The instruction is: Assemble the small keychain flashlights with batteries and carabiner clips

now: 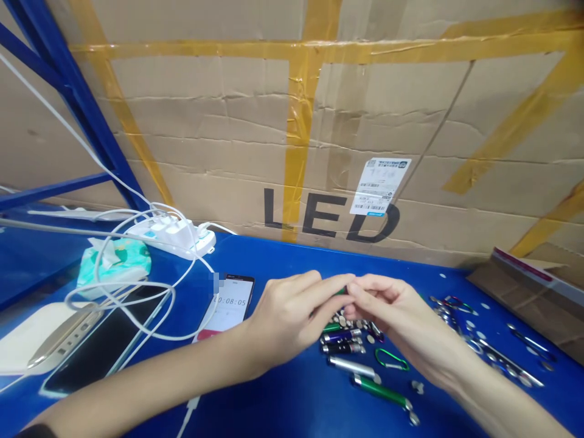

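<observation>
My left hand (292,307) and my right hand (387,298) meet fingertip to fingertip above the blue table. Between the pinched fingers shows a sliver of a small green piece (340,291); the rest of it is hidden. Both hands are closed. Below them lie several mini flashlights: a purple one (341,336), a black one (340,348), a silver one (350,366) and a green one (379,390). A green carabiner (392,360) rests beside them. Small round button cells (338,319) are partly covered by my fingers.
Loose metal parts and silver tubes (511,362) are scattered at right, near an open cardboard box (524,298). At left are a phone with a timer (230,307), a dark phone (107,340), tissues (114,264), a power strip (177,237) and looping white cables. A large carton (219,134) stands behind.
</observation>
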Demonstrator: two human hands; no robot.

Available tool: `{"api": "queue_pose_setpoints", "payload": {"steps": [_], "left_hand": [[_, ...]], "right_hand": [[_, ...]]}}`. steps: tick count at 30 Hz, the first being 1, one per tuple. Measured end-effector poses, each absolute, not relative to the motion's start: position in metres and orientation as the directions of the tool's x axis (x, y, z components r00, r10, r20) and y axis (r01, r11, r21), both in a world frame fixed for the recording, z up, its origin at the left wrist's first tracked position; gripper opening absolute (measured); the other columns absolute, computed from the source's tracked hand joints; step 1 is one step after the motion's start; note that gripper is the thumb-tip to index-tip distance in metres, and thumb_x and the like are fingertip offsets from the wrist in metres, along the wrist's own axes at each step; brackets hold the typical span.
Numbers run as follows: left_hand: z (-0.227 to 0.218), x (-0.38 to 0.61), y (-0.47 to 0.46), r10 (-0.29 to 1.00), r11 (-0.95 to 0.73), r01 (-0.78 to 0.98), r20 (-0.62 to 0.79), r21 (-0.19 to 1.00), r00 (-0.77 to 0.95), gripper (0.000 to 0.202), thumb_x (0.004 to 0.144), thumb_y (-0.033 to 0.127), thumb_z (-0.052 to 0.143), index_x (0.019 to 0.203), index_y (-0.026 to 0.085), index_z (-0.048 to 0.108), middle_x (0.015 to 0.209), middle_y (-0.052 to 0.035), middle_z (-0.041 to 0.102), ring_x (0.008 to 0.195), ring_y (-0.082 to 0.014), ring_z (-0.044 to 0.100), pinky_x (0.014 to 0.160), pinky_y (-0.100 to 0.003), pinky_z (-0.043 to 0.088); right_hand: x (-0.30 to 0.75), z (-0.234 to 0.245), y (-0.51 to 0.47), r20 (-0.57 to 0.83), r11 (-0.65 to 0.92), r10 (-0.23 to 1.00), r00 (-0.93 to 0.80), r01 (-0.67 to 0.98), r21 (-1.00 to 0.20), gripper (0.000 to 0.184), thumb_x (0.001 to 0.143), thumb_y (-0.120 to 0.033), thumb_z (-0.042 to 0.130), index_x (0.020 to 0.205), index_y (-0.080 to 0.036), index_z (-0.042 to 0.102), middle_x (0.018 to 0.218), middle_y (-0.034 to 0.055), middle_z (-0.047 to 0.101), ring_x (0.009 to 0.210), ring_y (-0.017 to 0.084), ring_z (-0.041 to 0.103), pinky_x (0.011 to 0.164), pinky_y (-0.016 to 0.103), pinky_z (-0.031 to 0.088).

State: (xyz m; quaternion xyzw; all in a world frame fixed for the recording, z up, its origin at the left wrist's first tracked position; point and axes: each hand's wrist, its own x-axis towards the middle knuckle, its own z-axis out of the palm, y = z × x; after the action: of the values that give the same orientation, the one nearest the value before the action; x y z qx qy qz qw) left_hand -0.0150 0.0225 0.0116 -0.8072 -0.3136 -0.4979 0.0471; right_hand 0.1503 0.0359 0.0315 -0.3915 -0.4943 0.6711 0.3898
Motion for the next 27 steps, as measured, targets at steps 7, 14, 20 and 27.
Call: {"api": "queue_pose_setpoints", "payload": {"steps": [7, 14, 20, 27], "left_hand": [[0.026, -0.009, 0.017, 0.849, -0.522, 0.187, 0.487, 0.832, 0.204, 0.017, 0.086, 0.016, 0.053, 0.085, 0.013, 0.07, 0.078, -0.0039, 0.073, 0.067, -0.0124, 0.066, 0.061, -0.017, 0.051], [0.028, -0.016, 0.02, 0.82, -0.507, 0.122, 0.434, 0.853, 0.373, 0.008, 0.086, 0.02, 0.053, 0.088, 0.018, 0.061, 0.057, 0.0035, 0.062, 0.043, -0.0066, 0.048, 0.04, -0.016, 0.036], [0.022, -0.028, 0.026, 0.632, -0.744, 0.222, 0.556, 0.63, 0.54, 0.021, 0.088, 0.02, 0.054, 0.108, 0.021, 0.047, 0.066, 0.0016, 0.065, 0.049, -0.0109, 0.059, 0.043, -0.019, 0.042], [0.02, -0.03, 0.034, 0.394, -0.917, 0.327, 0.663, 0.23, 0.637, 0.014, 0.092, 0.024, 0.05, 0.105, 0.02, 0.05, 0.08, -0.001, 0.072, 0.07, -0.0131, 0.07, 0.059, -0.019, 0.051]], "right_hand": [[0.154, 0.039, 0.03, 0.087, 0.12, 0.934, -0.345, 0.075, -0.99, 0.02, 0.063, -0.027, 0.078, 0.058, -0.017, 0.063, 0.056, -0.0026, 0.062, 0.053, 0.008, 0.057, 0.055, 0.018, 0.046], [0.165, 0.055, 0.027, 0.121, 0.281, 0.853, -0.507, 0.251, -0.926, 0.025, 0.076, -0.03, 0.066, 0.058, -0.015, 0.057, 0.056, -0.0018, 0.056, 0.052, 0.008, 0.047, 0.05, 0.02, 0.037], [0.164, 0.051, 0.033, -0.063, 0.009, 0.787, -0.614, 0.113, -0.994, 0.026, 0.075, -0.031, 0.068, 0.058, -0.015, 0.056, 0.055, -0.0026, 0.059, 0.05, 0.007, 0.052, 0.052, 0.019, 0.041], [0.158, 0.039, 0.04, -0.232, -0.427, 0.718, -0.656, -0.151, -0.891, 0.025, 0.068, -0.032, 0.073, 0.057, -0.013, 0.062, 0.042, -0.0061, 0.053, 0.039, 0.004, 0.047, 0.045, 0.015, 0.042]]}}
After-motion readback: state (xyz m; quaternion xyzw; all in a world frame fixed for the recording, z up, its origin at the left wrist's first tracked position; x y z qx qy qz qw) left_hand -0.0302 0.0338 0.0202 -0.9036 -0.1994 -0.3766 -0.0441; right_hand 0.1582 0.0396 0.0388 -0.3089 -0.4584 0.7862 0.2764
